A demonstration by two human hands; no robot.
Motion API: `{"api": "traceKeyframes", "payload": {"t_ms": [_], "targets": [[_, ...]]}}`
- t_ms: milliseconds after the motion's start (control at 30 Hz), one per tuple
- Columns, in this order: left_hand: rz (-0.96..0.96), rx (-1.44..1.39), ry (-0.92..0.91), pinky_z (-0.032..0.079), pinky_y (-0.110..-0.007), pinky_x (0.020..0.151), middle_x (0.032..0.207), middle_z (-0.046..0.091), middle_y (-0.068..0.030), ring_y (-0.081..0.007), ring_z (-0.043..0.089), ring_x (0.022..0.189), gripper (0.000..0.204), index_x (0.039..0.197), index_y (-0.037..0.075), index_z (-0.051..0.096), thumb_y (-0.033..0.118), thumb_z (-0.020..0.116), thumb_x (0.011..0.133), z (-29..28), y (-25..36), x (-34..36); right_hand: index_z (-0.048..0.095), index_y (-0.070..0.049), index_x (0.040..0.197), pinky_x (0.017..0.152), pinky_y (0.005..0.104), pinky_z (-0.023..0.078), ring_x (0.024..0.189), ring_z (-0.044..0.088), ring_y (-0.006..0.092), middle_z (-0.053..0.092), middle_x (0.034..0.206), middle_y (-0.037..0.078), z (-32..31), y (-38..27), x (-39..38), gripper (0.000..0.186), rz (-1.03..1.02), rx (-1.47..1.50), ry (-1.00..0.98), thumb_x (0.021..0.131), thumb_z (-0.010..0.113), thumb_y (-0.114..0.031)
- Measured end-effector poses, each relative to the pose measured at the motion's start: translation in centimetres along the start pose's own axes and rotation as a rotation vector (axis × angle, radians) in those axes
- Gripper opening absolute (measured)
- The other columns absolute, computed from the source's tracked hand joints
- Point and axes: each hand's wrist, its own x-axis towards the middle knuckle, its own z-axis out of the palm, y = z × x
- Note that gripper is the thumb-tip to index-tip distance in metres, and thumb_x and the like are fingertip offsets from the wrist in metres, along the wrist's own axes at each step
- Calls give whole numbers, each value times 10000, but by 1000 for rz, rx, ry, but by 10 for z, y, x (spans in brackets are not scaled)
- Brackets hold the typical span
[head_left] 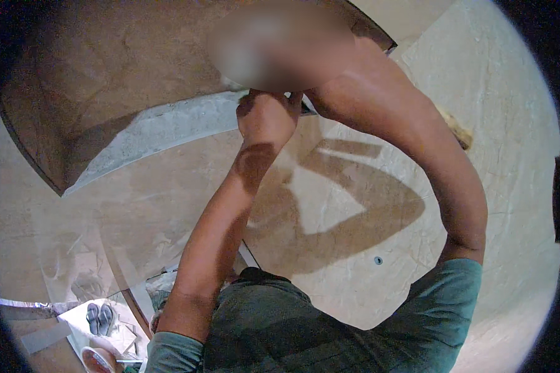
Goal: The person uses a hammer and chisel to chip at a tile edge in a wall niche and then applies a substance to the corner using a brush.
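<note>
My left hand [267,118] reaches up to the inner edge of a brown stone-patterned panel [137,56]. Its fingers are curled closed; whatever they hold is hidden. My right hand [286,53] is directly above it, across the panel's edge. A blurred patch covers that hand, so its fingers and anything in them cannot be made out. Close to both hands, a rough grey strip [174,118] runs along the panel's curved-looking lower edge. The beige marbled surface [348,205] below carries the shadow of my arms.
A yellowish-brown lump [460,132] rests on the beige surface beyond my right forearm. There is a small round fitting [379,260] nearer my body. At lower left are a pair of dark sandals [99,319] and a reddish-brown round container [98,359]. The panel has dark edges and a sharp corner [62,191].
</note>
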Motion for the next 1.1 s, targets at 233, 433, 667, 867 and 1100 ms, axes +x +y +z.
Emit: {"api": "traceKeyframes", "payload": {"t_ms": [233, 433, 667, 867, 1100], "targets": [[102, -38, 132, 518, -463, 782, 910, 705, -170, -367, 669, 881, 348, 894, 80, 723, 417, 650, 851, 11, -16, 7, 491, -201, 1363, 641, 481, 552, 799, 683, 364, 692, 871, 169, -20, -13, 10, 515, -24, -55, -120, 855, 576, -199], [-111, 13, -88, 530, -443, 758, 870, 708, -164, -359, 679, 843, 377, 890, 89, 728, 449, 620, 863, -4, 10, -1, 477, -170, 1381, 670, 478, 548, 813, 680, 356, 687, 865, 168, 1, 2, -3, 566, 43, -72, -285, 831, 609, -195], [-42, -29, -103, 520, -459, 817, 1020, 690, -178, -372, 658, 949, 438, 1090, 78, 659, 455, 593, 876, -8, 3, -1, 469, -164, 1389, 691, 474, 543, 828, 668, 378, 683, 901, 180, 5, 8, -11, 587, 25, 40, -101, 823, 623, -184], [86, -475, -87, 476, -472, 889, 1114, 654, -205, -407, 610, 1040, 361, 1140, 57, 629, 302, 627, 875, -8, -11, 6, 499, -164, 1367, 692, 482, 535, 831, 664, 385, 680, 916, 185, 6, 20, -17, 530, 92, 55, -106, 846, 588, -206], [-42, -151, -78, 502, -467, 824, 1030, 670, -225, -421, 632, 962, 277, 1056, 22, 645, 229, 633, 874, -12, 1, 1, 514, -194, 1356, 674, 484, 539, 784, 670, 380, 688, 884, 176, -9, 18, -3, 526, 54, 39, -81, 838, 601, -218]]}}
